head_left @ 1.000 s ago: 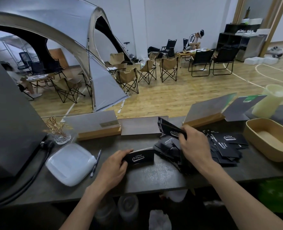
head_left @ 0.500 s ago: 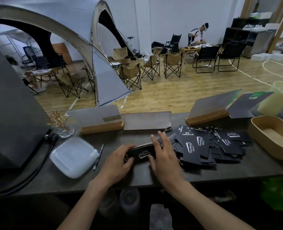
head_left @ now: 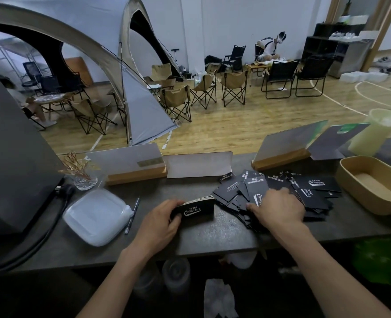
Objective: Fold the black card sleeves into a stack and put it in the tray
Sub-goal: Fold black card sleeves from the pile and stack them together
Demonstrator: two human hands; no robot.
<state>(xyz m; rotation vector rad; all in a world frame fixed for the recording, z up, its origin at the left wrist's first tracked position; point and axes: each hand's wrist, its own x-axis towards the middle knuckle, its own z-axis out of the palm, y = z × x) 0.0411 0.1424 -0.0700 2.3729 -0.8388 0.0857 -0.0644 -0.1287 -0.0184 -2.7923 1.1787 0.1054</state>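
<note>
My left hand (head_left: 157, 223) grips the folded stack (head_left: 195, 208) of black card sleeves at its left end, thumb on the near face and fingers curled over the top edge; the stack stands on its long edge on the desk (head_left: 212, 235), white lettering facing me. Just to its right lies the loose pile of sleeves (head_left: 279, 187), spread flat and overlapping across the desk. My right hand (head_left: 279, 208) rests on the near side of that pile, fingers curled down onto the cards; I can't tell whether it has pinched one or is only pressing on them. The tan tray (head_left: 350, 177) sits at the far right of the desk, just beside the pile, with no sleeves in it. To the left of my left hand lie a pen (head_left: 132, 214) and a white plastic lid (head_left: 96, 216), and farther back a small glass dish (head_left: 84, 180) holding gold clips.
</note>
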